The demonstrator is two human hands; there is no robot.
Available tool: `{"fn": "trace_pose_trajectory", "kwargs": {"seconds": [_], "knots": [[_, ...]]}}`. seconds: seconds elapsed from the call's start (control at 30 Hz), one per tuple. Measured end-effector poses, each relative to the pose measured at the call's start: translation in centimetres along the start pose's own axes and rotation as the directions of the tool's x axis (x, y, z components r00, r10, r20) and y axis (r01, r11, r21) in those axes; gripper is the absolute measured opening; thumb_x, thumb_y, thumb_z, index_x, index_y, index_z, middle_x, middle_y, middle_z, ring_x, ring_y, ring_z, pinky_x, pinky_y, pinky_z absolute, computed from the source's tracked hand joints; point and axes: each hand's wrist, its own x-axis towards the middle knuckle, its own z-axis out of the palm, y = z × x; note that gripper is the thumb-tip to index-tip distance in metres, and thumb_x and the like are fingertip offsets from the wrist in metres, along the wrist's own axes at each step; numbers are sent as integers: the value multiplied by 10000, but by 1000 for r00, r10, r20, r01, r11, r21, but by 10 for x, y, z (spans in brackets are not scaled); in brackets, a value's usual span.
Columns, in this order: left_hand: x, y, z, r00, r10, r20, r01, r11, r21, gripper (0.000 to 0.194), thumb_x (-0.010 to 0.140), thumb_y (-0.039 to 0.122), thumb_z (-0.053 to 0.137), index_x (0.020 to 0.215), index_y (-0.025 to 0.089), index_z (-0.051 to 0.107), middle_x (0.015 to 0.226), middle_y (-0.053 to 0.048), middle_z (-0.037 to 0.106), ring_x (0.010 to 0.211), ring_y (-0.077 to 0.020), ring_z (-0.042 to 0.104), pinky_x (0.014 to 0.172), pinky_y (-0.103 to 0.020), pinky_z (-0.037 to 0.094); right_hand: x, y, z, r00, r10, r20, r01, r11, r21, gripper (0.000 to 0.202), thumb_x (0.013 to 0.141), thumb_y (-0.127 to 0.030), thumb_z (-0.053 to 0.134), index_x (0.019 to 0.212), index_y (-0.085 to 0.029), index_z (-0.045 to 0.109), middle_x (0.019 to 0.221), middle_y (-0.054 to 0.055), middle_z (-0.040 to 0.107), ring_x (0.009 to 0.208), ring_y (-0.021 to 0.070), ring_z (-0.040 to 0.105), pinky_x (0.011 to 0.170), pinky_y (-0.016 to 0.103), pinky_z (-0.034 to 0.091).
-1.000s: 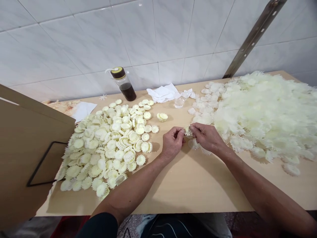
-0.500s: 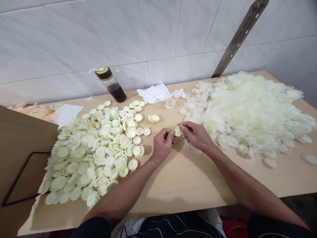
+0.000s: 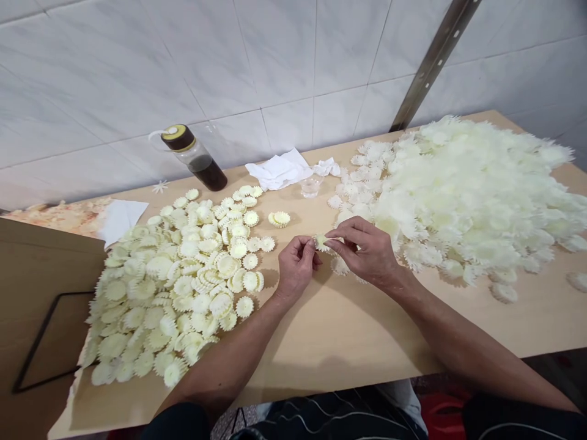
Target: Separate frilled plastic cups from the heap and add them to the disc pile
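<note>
A small pale yellow-green flower-shaped piece with a toothed edge [image 3: 320,242] is held above the table between my hands. My left hand [image 3: 295,267] pinches its left side between thumb and fingers. From the right, my right hand [image 3: 365,249] pinches its other side with thumb and forefinger, the other fingers curled. To the left lies a broad heap of cupped, scalloped yellowish flower pieces [image 3: 183,287]. A larger heap of thin, whitish-green petal discs [image 3: 468,195] spreads out on the right. Two cupped pieces [image 3: 279,219] sit apart, just beyond my left hand.
A bottle of dark liquid [image 3: 204,165] stands by the tiled wall [image 3: 284,67]. Near it are crumpled white tissue [image 3: 279,169] and a small clear cup [image 3: 310,187]. A cardboard box [image 3: 50,293] borders the table [image 3: 348,342] at left. A slotted metal post [image 3: 431,67] rises behind.
The view has shifted slightly. My right hand's fingers have changed their pose, now more extended toward the flower piece. My left hand keeps its pinch.
</note>
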Motion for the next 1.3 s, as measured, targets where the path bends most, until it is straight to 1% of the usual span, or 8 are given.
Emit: {"fn": "trace_pose_trajectory", "kwargs": {"seconds": [0.17,0.5,0.77,0.9,1.0,1.1,1.2,1.3], "knots": [[-1,0,-1,1000,4,7,-4,1000,-22,439,961,619,722,918,183,691,616,15,652,497,-118,578,505,-240,495,-7,8,11,997,42,68,-41,999,-15,165,1017,-295,754,1155,-227,811,1000,76,750,646,135,626,620,304,576],[1,1,-4,998,-24,56,27,999,-47,441,972,621,716,940,182,691,611,20,644,481,-115,574,485,-237,487,-9,5,26,972,229,58,-234,964,122,54,970,-261,789,981,-235,835,924,54,771,668,151,674,606,302,568],[1,5,-4,999,-25,38,25,1000,13,425,964,607,728,892,192,675,631,10,652,522,-128,590,517,-246,514,-5,2,23,966,257,9,-255,949,184,101,979,-245,751,887,-217,785,875,45,753,733,156,675,658,292,543],[2,4,-4,999,-39,23,38,999,11,420,967,607,722,887,203,638,623,8,660,520,-135,597,509,-241,497,0,-3,19,956,294,-10,-288,941,178,177,1015,-314,688,873,-215,730,860,50,721,761,167,653,679,304,531],[5,1,-6,997,-73,14,74,997,-31,428,958,611,733,897,205,612,634,10,671,507,-128,594,509,-238,494,4,-6,12,917,399,-20,-384,894,230,257,1040,-420,648,874,-225,673,814,39,683,727,171,632,633,308,522],[10,-2,-9,995,-96,-34,92,992,-90,442,940,615,753,890,205,593,635,14,674,505,-118,594,511,-223,481,12,-2,-4,830,555,-56,-495,779,385,313,1052,-523,632,923,-239,639,690,-17,608,570,143,565,533,296,492],[12,-2,-10,995,-92,-36,89,992,-89,437,942,603,759,900,198,601,652,6,690,527,-115,610,535,-221,497,21,8,-26,780,594,-198,-449,750,485,332,991,-563,730,949,-243,654,707,-24,622,533,126,553,505,294,497],[9,0,-8,997,-73,-24,72,997,-40,429,965,599,736,912,191,617,652,0,694,533,-118,612,536,-224,507,29,16,-45,764,604,-229,-409,726,552,354,924,-573,805,928,-245,672,719,-19,620,558,126,555,480,282,498]]}}
